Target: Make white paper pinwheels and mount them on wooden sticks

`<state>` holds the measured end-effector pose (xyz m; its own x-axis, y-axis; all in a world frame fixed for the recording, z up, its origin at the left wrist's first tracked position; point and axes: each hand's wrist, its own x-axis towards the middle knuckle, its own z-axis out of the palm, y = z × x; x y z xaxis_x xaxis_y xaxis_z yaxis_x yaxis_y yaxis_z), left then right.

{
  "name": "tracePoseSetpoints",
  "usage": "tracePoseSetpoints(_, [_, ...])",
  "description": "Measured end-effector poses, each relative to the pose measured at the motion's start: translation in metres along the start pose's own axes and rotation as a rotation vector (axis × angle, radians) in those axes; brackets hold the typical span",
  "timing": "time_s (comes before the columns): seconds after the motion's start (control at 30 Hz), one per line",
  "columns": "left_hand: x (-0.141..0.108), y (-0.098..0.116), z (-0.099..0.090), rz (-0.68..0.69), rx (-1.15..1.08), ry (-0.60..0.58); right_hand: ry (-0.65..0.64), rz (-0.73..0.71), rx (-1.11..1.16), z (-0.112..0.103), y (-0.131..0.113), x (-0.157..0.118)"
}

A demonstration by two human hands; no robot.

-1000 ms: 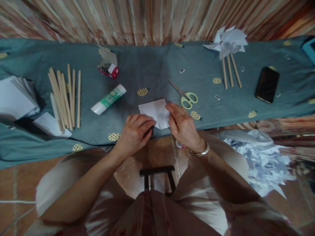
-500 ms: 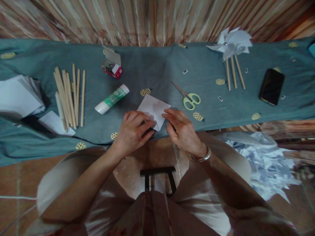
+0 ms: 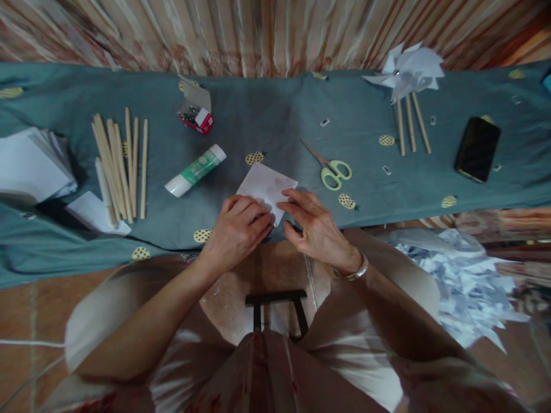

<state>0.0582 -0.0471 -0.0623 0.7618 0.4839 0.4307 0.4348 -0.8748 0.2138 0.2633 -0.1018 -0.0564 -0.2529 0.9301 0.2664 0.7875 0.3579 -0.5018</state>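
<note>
Seemingly to steady the paper square (image 3: 263, 179), the curled left hand (image 3: 236, 229) covers its near-left edge, grip hidden, while the loosely open right hand (image 3: 316, 229) touches its right side.

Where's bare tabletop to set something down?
Back middle, between the red box and scissors; narrower strip between that box and the sticks. Crowded: left end, with sticks and paper stack; front middle, left hand and right hand at the paper.

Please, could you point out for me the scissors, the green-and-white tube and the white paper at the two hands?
Scissors (image 3: 326, 164): head view, where the blades meet the green handles.
Green-and-white tube (image 3: 196, 170): head view, middle, on the green label.
White paper (image 3: 266, 181): head view, its uncovered upper part.
</note>
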Motion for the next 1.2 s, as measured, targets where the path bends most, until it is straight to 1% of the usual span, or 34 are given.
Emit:
tracePoseSetpoints(0.23, [-0.0001, -0.0011, -0.0005, 0.056, 0.053, 0.004, -0.042, 0.019, 0.031, -0.0021, 0.0013, 0.0013])
tracePoseSetpoints(0.37, [0.0014, -0.0001, -0.0004, 0.044, 0.057, -0.012, -0.035, 0.009, 0.023, -0.0019, 0.0019, 0.0017])
tracePoseSetpoints(0.43, [0.002, -0.0001, 0.0003, 0.037, 0.042, -0.002, -0.03, 0.008, 0.029, -0.0019, 0.0023, 0.0018])
tracePoseSetpoints(0.57, [0.0016, -0.001, 0.0017, -0.036, -0.021, 0.031, -0.033, 0.008, 0.034, -0.0016, 0.0032, 0.0009])
tracePoseSetpoints(0.67, [0.0003, -0.0015, 0.0011, -0.117, -0.1, 0.03, -0.021, -0.009, 0.018, -0.0007, 0.0031, -0.0001])
tracePoseSetpoints(0.73, [-0.0004, -0.0014, 0.0001, -0.141, -0.146, 0.034, -0.001, -0.034, -0.004, 0.0, 0.0028, -0.0002])
tracePoseSetpoints(0.87, [-0.0017, -0.0014, -0.0015, -0.117, -0.139, 0.036, 0.011, -0.074, -0.042, 0.0005, 0.0025, 0.0009])
tracePoseSetpoints(0.97, [-0.0025, -0.0018, -0.0019, -0.102, -0.123, 0.045, -0.026, -0.074, -0.02, 0.0001, 0.003, 0.0012])
tracePoseSetpoints(1.1, [-0.0026, -0.0025, -0.0029, -0.144, -0.156, 0.051, -0.077, -0.052, -0.006, -0.0003, 0.0033, 0.0005])
tracePoseSetpoints(1.2, [-0.0024, -0.0036, -0.0046, -0.164, -0.179, 0.077, -0.072, -0.059, -0.01, -0.0003, 0.0023, 0.0009])
